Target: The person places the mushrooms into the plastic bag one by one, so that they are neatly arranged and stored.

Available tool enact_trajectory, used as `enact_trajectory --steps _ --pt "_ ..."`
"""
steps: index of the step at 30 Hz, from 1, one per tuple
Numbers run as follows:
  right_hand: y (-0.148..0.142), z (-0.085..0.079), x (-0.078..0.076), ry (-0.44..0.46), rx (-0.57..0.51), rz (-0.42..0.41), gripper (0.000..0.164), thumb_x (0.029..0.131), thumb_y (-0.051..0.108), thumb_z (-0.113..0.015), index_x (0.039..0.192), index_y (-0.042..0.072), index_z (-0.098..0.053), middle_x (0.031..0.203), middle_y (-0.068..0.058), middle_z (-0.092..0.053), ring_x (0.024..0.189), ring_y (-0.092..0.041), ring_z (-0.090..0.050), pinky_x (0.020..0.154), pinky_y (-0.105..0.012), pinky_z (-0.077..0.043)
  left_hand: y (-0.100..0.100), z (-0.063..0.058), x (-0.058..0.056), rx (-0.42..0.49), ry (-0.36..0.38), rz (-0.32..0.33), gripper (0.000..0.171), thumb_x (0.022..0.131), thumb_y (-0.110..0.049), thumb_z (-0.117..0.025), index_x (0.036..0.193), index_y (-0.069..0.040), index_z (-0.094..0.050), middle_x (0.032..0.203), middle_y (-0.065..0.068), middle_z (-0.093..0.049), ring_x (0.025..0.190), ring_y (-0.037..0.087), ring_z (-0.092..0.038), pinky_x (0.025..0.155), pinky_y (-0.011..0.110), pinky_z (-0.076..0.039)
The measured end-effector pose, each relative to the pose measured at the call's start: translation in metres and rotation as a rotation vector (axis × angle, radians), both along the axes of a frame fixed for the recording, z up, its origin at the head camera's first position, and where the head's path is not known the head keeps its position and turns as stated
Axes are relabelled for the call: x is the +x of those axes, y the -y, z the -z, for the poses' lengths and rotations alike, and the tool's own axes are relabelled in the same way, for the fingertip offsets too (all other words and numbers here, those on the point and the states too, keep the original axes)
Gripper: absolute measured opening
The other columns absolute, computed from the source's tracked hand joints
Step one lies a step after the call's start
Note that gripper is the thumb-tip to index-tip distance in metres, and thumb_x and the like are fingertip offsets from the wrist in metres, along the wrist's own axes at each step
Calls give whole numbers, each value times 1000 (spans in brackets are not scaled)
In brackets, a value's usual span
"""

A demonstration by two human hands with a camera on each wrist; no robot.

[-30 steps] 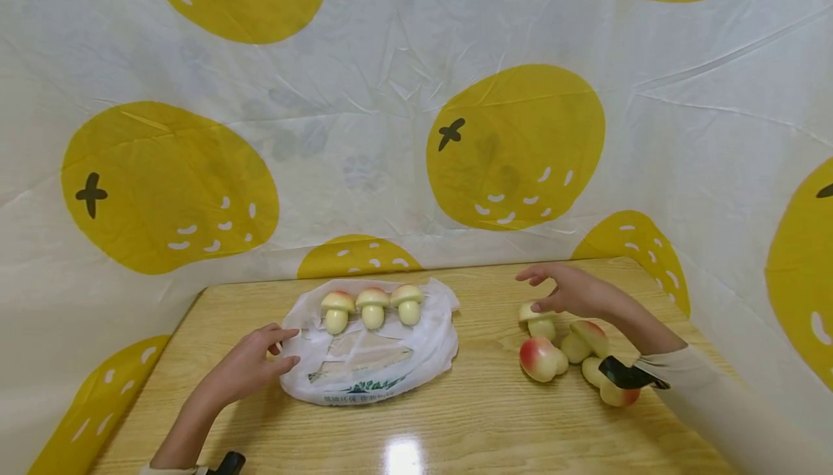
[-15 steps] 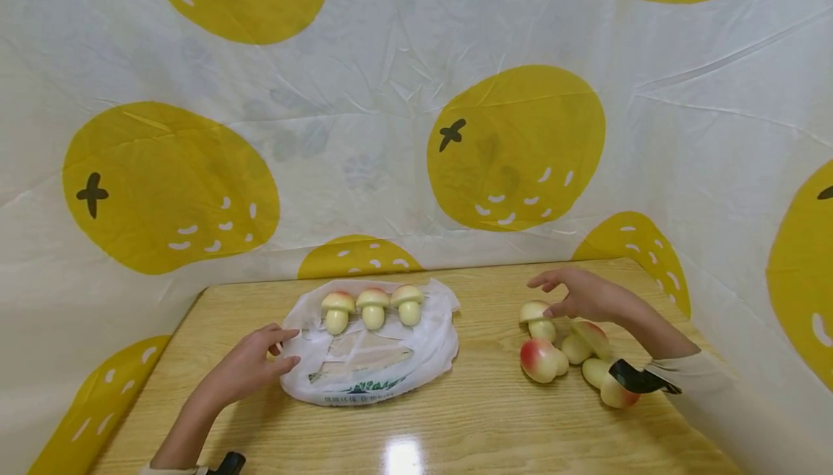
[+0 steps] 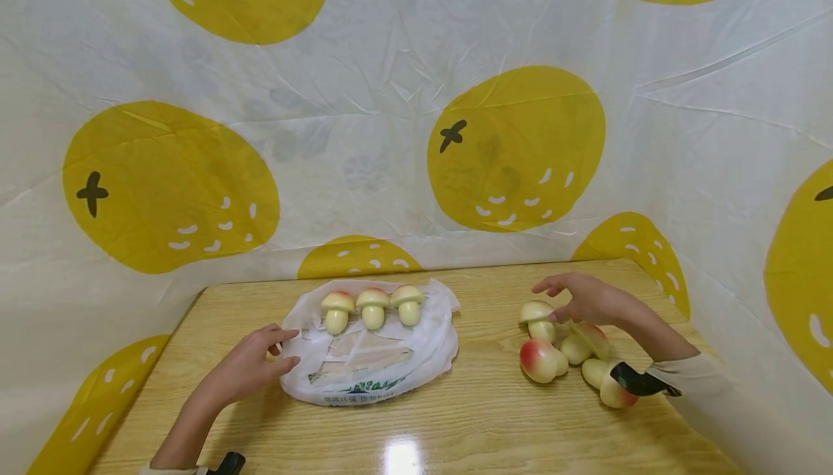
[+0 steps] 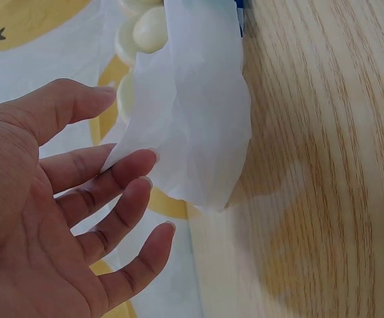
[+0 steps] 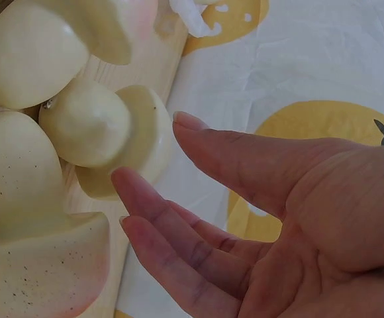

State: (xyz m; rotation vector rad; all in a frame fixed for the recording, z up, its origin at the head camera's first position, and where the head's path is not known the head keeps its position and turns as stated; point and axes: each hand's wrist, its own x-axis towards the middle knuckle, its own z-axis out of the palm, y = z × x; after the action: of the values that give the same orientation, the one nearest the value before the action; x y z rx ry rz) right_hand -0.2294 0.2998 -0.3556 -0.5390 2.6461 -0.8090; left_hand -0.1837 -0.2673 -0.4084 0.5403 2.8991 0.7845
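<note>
The left hand [image 3: 250, 366], fingers loosely parted, touches the white bag's [image 3: 432, 352] edge, perhaps steadying it beneath three lined-up mushrooms [image 3: 373, 314]. The right hand [image 3: 588, 300], spread and gripping nothing, hangs beside a fourth mushroom [image 3: 540, 328]; we cannot tell whether they touch. Three more [image 3: 541, 361] crowd near; between bag and cluster, the table [image 3: 484, 403] leaves us room.

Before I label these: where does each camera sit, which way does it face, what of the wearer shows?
Head: worn on the head, facing forward and down at the table and patterned cloth; left hand, right hand and forearms show.
Left wrist: on that wrist, facing past the left hand's palm side to the white bag, table and cloth.
Right wrist: on that wrist, facing past the right hand's palm side to mushrooms, table and cloth.
Shared: head and left wrist both show the bag and left hand.
</note>
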Motion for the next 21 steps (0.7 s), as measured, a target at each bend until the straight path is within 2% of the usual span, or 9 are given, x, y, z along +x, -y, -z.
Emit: enact_trajectory --steps 5,9,16,21 --pt "2 4 -1 -19 8 -18 55 85 9 -81 135 -4 -60 127 -33 -59 112 -45 -59 76 -38 -53 0 0 0 -1 4 -1 48 92 -22 -75 132 5 -65 102 1 -64 91 17 -59 71 28 -50" --pt "6 7 -2 -39 38 -8 55 84 9 -81 134 -3 -61 125 -30 -61 114 -44 -59 82 -43 -53 0 -1 0 -1 -1 2 49 92 -22 -75 132 5 -65 103 1 -64 90 17 -58 70 28 -50" --pt "14 14 -4 -9 35 42 57 81 3 -82 134 -4 -61 124 -32 -59 105 -37 -61 76 -37 -51 0 0 0 1 1 3 49 93 -23 -75 132 4 -65 105 1 -65 91 16 -58 70 27 -50" --pt "20 19 -6 -23 82 37 54 81 1 -81 131 -5 -62 121 -30 -61 103 -35 -61 73 -35 -49 0 0 0 0 3 1 50 93 -23 -74 133 5 -64 105 2 -65 91 16 -58 70 27 -51"
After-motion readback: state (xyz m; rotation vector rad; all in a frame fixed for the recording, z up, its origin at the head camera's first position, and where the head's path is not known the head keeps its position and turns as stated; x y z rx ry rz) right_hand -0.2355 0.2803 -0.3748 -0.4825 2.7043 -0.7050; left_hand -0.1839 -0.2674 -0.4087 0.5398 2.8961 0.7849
